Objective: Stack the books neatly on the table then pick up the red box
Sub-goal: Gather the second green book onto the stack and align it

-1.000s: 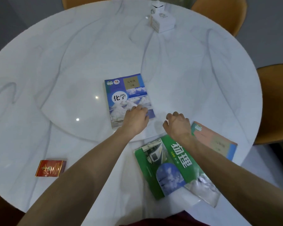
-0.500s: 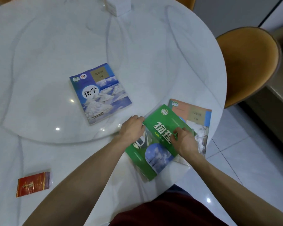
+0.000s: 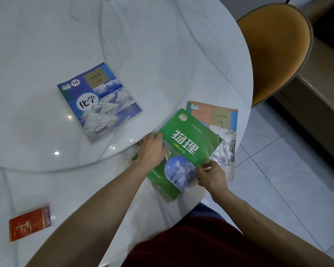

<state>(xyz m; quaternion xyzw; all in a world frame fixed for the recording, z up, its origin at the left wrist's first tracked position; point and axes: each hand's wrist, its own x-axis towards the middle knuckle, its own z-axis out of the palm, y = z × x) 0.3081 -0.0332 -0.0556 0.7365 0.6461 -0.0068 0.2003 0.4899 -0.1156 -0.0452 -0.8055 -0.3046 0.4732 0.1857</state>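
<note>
A green book [image 3: 185, 145] lies askew on top of an orange-and-white book [image 3: 220, 120] near the right edge of the white marble table [image 3: 162, 54]. My left hand [image 3: 151, 149] grips the green book's left edge. My right hand [image 3: 212, 176] pinches its lower right edge, thumb on the cover. A blue book [image 3: 98, 101] lies flat and apart to the left, on the table's raised round centre. The red box [image 3: 29, 223] lies flat near the table's front left edge, far from both hands.
An orange chair [image 3: 274, 49] stands close to the table's right side. Beyond the table edge on the right is grey tiled floor [image 3: 278, 170]. A dark red garment [image 3: 210, 243] fills the bottom of the view.
My left hand left the blue book and took the green book's left edge. My right hand shifted to its lower right edge. The green book turned over the orange book. My view swung right.
</note>
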